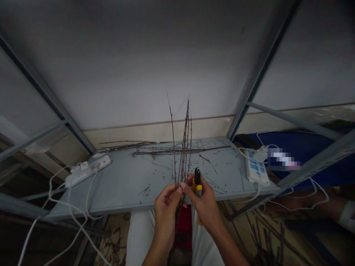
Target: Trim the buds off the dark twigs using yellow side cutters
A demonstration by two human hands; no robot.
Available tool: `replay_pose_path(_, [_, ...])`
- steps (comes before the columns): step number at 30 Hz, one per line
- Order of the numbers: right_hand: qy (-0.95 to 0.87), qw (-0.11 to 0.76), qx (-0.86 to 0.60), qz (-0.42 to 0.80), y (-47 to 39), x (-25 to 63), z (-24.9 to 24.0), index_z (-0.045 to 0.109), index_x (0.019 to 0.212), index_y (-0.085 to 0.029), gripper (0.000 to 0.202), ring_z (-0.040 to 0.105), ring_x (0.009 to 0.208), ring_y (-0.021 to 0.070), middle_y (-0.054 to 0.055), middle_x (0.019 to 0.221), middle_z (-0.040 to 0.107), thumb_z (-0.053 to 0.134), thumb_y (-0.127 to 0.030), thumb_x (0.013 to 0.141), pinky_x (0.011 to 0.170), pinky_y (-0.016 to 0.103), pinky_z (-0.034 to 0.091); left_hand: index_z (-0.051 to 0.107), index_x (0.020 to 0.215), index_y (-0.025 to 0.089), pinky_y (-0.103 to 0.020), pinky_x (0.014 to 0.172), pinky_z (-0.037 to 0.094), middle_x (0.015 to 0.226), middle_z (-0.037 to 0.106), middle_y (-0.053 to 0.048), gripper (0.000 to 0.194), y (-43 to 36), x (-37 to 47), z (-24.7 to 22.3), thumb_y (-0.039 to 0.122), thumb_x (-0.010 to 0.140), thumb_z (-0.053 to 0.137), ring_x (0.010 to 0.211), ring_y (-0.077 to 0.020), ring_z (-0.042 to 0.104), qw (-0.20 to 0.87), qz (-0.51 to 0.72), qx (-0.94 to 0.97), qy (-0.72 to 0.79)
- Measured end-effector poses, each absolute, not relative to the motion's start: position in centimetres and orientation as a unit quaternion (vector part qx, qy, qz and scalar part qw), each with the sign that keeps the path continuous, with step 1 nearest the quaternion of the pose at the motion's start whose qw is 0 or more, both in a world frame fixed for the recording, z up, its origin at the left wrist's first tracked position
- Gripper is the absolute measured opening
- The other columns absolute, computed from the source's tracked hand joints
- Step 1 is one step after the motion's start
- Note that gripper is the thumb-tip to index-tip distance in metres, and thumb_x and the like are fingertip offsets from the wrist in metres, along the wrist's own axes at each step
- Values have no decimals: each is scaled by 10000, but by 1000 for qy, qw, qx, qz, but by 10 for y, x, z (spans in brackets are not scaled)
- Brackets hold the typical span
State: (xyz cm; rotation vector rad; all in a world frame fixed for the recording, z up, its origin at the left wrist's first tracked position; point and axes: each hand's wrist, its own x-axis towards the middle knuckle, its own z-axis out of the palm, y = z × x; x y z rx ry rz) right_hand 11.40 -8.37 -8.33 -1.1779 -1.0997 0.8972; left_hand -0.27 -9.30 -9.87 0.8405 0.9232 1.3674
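Watching from my end through the head view: both hands are close together over the near edge of a long grey metal counter [122, 188], working on a small upright cluster of thin dark-brown budded twigs [185, 125]. Left hand [166, 203]: narrow grip, thumb and fingers pinched on the stems low down. Right hand [205, 203]: thumb tip brought in to the same stems, just beside the left thumb, while the palm and fingers hold a pair of black-headed cutters with yellow-and-grey handles [198, 179], head up. I cannot tell whether the blades touch. One stem leans away to the left at its tip; the others stand nearly together, kept so by fingers alone as far as I can make out. Progress, my judgement: a handful is gathered and the cluster is not yet finished, as the fingers are on it and it has not been set down. Some trimming looks done, going by the short dark twig scraps [146, 189] strewn over the counter. What is left: a loose row of long brown twigs [155, 152] lying crosswise behind the upright ones, with a thinner batch of twigs [130, 146] at the back left, neither touched by a hand. How many of those are needed, I cannot say.
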Motion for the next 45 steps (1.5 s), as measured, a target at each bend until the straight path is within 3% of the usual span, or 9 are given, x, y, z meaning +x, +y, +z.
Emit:
replay_pose_path(8, [-440, 617, -494, 427, -80, 115, -85, 632, 963, -192, 314, 659, 877, 229, 66, 960, 709, 763, -424, 796, 816, 335, 528, 765, 1010, 145, -255, 762, 544, 975, 778, -106, 351, -91, -2, -107, 431, 806, 776, 862, -209, 700, 578, 588, 371, 427])
replay_pose_path(15, [-454, 607, -498, 421, -74, 113, -82, 616, 879, -196, 334, 630, 763, 208, 33, 830, 673, 794, -454, 762, 725, 313, 526, 757, 967, 174, -350, 952, 528, 1082, 772, -124, 327, -79, -3, -116, 463, 814, 760, 1057, -279, 699, 557, 594, 403, 417])
replay_pose_path(22, [-448, 605, -495, 435, -73, 114, -69, 612, 824, -198, 337, 627, 749, 209, 21, 778, 645, 819, -445, 725, 699, 302, 524, 739, 1028, 163, -389, 984, 523, 1101, 764, -131, 348, -69, -7, -110, 430, 809, 775, 1094, -299, 690, 580, 614, 369, 387])
replay_pose_path(30, [-412, 620, -480, 465, -77, 113, -70, 625, 856, -191, 328, 598, 745, 191, 17, 799, 638, 833, -396, 709, 700, 293, 513, 755, 1038, 144, -382, 990, 516, 1082, 771, -140, 365, -74, -7, -84, 366, 759, 836, 1074, -294, 700, 620, 599, 354, 362])
replay_pose_path(34, [-393, 626, -474, 478, -78, 112, -72, 618, 863, -194, 350, 598, 753, 182, 7, 805, 640, 852, -387, 689, 721, 290, 509, 758, 983, 131, -335, 906, 543, 1027, 772, -130, 349, -76, -6, -78, 366, 741, 849, 1013, -270, 716, 638, 615, 281, 369])
replay_pose_path(39, [-403, 614, -481, 478, -83, 109, -67, 617, 816, -192, 335, 570, 695, 166, -14, 739, 613, 856, -382, 678, 644, 264, 478, 723, 895, 135, -264, 747, 554, 855, 766, -83, 319, -75, -9, -73, 305, 687, 895, 783, -187, 721, 698, 582, 251, 334])
replay_pose_path(45, [-400, 619, -468, 488, -84, 105, -74, 620, 851, -192, 326, 581, 715, 164, -8, 775, 626, 851, -365, 699, 668, 266, 489, 718, 891, 144, -232, 696, 533, 830, 738, -57, 289, -73, -7, -84, 300, 710, 880, 724, -149, 688, 682, 611, 236, 324])
